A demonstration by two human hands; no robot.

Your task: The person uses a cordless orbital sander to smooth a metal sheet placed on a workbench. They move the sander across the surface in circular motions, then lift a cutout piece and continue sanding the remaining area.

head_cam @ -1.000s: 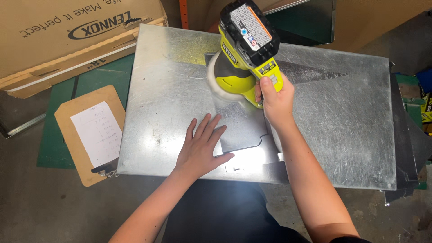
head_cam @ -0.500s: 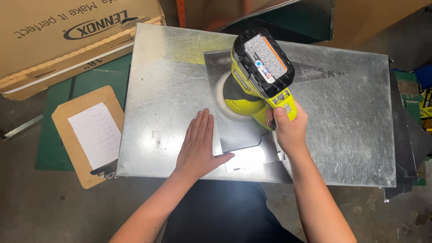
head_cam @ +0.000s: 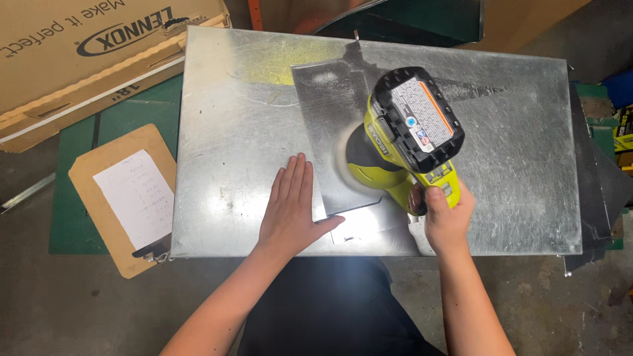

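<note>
On the far left: a clipboard (head_cam: 122,198) with paper lies on a green mat (head_cam: 79,191).
Left hand (head_cam: 290,211): spread flat, pressing the small metal piece (head_cam: 330,132) onto the big metal sheet (head_cam: 514,165).
Right hand (head_cam: 445,217): fingers wrapped around the yellow-green power tool (head_cam: 402,142), its head on the small piece.

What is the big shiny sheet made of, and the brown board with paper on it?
The large grey sheet looks like galvanized steel: dull silver, mottled, with bright glare. The brown clipboard seems to be pressed hardboard: matte and evenly tan.
</note>
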